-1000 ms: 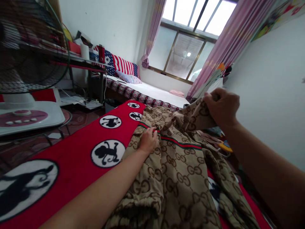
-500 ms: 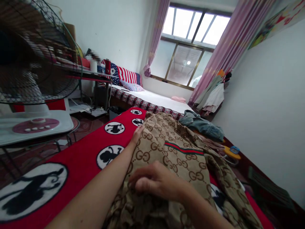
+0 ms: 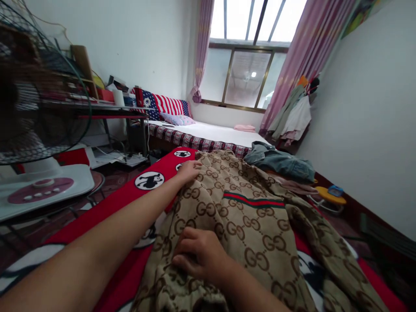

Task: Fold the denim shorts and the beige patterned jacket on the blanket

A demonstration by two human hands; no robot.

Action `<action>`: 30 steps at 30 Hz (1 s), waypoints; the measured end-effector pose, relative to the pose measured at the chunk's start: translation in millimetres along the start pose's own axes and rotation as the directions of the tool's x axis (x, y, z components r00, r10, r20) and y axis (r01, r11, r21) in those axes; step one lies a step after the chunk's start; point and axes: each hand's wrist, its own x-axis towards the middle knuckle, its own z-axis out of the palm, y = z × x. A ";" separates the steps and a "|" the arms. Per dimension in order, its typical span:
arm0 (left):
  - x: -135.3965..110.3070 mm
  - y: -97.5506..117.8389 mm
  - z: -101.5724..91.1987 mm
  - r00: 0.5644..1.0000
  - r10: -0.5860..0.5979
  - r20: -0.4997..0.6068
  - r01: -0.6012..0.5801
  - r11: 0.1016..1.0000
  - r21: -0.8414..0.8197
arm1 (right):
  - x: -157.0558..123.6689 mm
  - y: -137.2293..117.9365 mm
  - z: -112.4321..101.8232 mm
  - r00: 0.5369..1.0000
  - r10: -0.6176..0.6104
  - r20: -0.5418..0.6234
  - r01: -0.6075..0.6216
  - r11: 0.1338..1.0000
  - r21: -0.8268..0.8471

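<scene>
Tan cloth, head view: a monogram-printed garment [image 3: 253,225] with a green-and-red stripe band [image 3: 253,201] lies spread and rumpled in the middle of the picture.
Far reach: the left hand [image 3: 190,170] lies on the garment's far left edge, fingers stretched flat on the cloth and gripping nothing.
Near reach: the right hand [image 3: 201,258] rests palm-down on the garment's near part, fingers bent against the fabric. I cannot tell whether they pinch a fold.
Hands together or apart: apart, one at the garment's far edge and one at its near part.
Underlay: a red blanket [image 3: 130,195] lies beneath the garment and shows to its left, with white rounds bearing black figures.
Beyond, right: a denim piece [image 3: 279,160] lies just beside the garment's far right corner.
Left: a fan [image 3: 39,130] stands well left of the garment, with a dark grille and a white base.
Beyond: a bed [image 3: 211,132] stands past the garment, with a stars-and-stripes pillow [image 3: 165,104] at its left end.
Far right: hanging clothes [image 3: 292,117] hang past the garment, beside a pink curtain [image 3: 308,52].
</scene>
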 end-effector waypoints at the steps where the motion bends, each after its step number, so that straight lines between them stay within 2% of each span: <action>1: 12.7 3.1 1.7 1.000 0.002 0.015 -0.003 1.000 0.027 | 0.2 -0.5 0.2 1.000 -0.009 0.005 0.009 1.000 -0.027; 8: 83.3 10.6 34.3 0.997 -0.031 0.075 0.027 0.998 0.058 | -3.8 0.6 3.8 0.998 -0.052 0.022 0.054 0.994 -0.095; 12: 108.2 8.2 52.2 0.997 -0.050 0.063 0.051 0.999 -0.016 | -5.1 7.3 12.4 0.996 -0.094 -0.002 0.093 0.989 -0.112; 15: 115.6 1.9 62.6 1.000 -0.008 0.028 0.010 0.998 -0.069 | -3.7 13.4 20.9 0.993 -0.112 -0.026 0.109 0.987 -0.116; 18: 109.9 -11.0 73.2 0.997 0.017 0.081 -0.014 0.999 -0.042 | -2.5 15.8 23.5 0.993 -0.109 -0.040 0.104 0.990 -0.099; 22: 95.7 -20.5 83.3 0.978 -0.015 0.208 -0.006 0.995 0.101 | -3.8 9.6 12.3 0.997 -0.075 -0.029 0.074 0.995 -0.061; 27: 73.6 0.9 77.8 0.969 0.007 0.248 -0.078 0.957 0.278 | -6.0 1.5 -1.6 1.000 0.014 -0.019 -0.014 0.999 0.034; 30: 36.7 13.0 73.0 0.962 0.081 0.259 -0.164 0.934 0.316 | -5.5 1.7 -1.1 0.999 0.042 -0.029 -0.040 0.997 0.073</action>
